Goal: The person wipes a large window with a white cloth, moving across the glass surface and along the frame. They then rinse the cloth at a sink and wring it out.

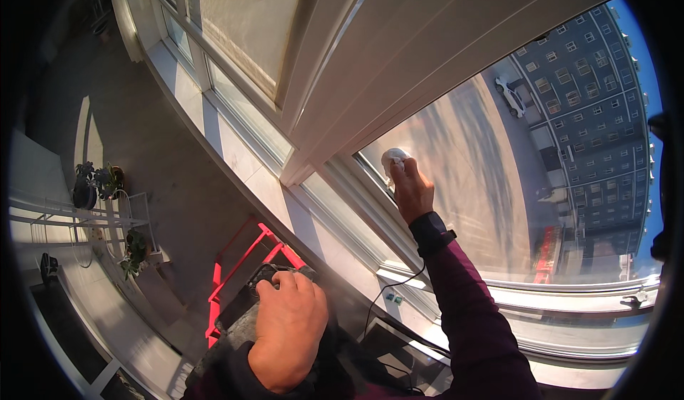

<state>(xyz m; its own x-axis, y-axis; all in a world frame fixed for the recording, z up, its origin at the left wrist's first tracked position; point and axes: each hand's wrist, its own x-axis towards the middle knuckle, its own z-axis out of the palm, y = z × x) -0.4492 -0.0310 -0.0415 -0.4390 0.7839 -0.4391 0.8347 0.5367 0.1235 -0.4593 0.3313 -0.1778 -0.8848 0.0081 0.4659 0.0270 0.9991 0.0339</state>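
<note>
My right hand (pixel 413 192) is closed around a crumpled white cloth (pixel 394 160), possibly paper. It presses the cloth to the window glass (pixel 463 165), close to the left frame edge. The fingertips are partly hidden behind the hand. Lower down, my left hand (pixel 291 325) has its fingers curled over a dark object at the top of a red ladder-like frame (pixel 267 235). What exactly those fingers hold is hidden.
A pale windowsill (pixel 267 186) curves along the windows, with small green items (pixel 393 298) and a black cable (pixel 375 302) near it. A window handle (pixel 634 300) sits at lower right. Potted plants (pixel 85 185) stand on a white rack at left, below me.
</note>
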